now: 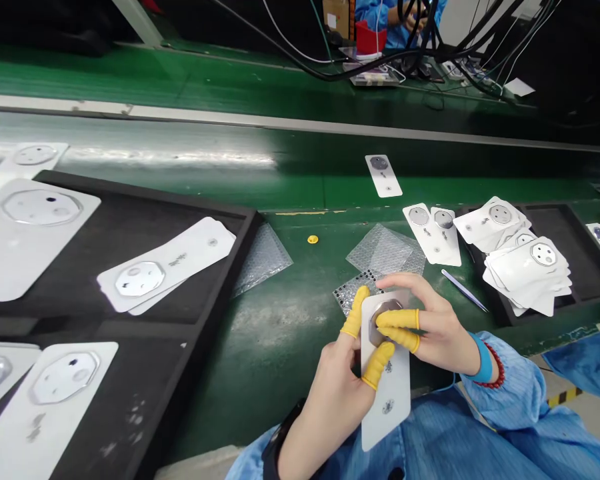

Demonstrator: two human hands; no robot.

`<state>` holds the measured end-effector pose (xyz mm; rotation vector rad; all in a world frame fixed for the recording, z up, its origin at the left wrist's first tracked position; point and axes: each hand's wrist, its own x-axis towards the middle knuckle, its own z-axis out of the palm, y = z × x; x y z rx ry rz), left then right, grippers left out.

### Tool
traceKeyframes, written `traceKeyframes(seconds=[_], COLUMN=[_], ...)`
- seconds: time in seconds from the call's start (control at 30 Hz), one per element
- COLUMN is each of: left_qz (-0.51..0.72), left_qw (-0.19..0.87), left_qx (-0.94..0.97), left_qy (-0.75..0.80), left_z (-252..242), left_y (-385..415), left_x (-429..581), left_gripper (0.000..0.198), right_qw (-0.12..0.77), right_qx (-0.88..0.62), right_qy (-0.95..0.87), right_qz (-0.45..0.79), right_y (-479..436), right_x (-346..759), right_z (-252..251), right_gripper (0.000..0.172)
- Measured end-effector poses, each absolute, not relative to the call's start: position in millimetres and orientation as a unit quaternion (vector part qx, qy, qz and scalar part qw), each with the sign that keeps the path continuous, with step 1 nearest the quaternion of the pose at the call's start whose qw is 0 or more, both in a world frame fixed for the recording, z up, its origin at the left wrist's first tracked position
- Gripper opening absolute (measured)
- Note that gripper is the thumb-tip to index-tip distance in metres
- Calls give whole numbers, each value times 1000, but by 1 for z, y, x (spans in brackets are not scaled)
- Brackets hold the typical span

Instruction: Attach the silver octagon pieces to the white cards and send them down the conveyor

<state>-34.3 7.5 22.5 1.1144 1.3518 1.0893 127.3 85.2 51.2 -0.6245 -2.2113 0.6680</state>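
Observation:
My left hand [337,383] grips the edges of a white phone back cover [386,417] tilted close to my body, with yellow finger cots on its thumb and index finger. Two yellow-cotted fingers of my right hand [443,333] are pinched together over the grey octagonal camera area [383,320] near the cover's top. Whatever they pinch, if anything, is too small to make out. Just beyond my fingers lies a clear sheet with small black dots [347,293], beside bubble wrap [360,252]. Blue-grey tweezers [464,291] rest to the right.
A black tray [200,308] with white covers stands at left. Another black tray [587,267] at right bears a pile of covers [527,273]. Loose covers [434,237] and a yellow finger cot [313,239] lie on the green bench [290,333]. Co-workers' hands show behind and at far right.

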Motion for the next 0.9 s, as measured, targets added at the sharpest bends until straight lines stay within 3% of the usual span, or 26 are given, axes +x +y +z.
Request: traceKeyframes(seconds=[0.17, 0.27, 0.47, 0.73, 0.9], left_qz=[457, 466, 472, 469, 476], left_qw=[488, 510, 623, 670, 678], left_qx=[470, 441, 343, 298, 278], left_qy=[575, 573, 521, 493, 486], left_z=[21, 24, 35, 35, 45], left_y=[9, 9, 8, 6, 10], left_x=[-32, -32, -29, -28, -27], left_gripper=[12, 13, 19, 47, 52], right_qw=[308, 299, 280, 341, 290], right_qx=[-257, -239, -213, -201, -182], right_qy=[-913, -923, -931, -895, -929], right_qz=[72, 25, 98, 205, 138], right_y=[75, 72, 77, 79, 77], right_x=[130, 132, 139, 140, 143], right_z=[53, 54, 55, 54, 53], right_gripper=[32, 35, 26, 37, 28])
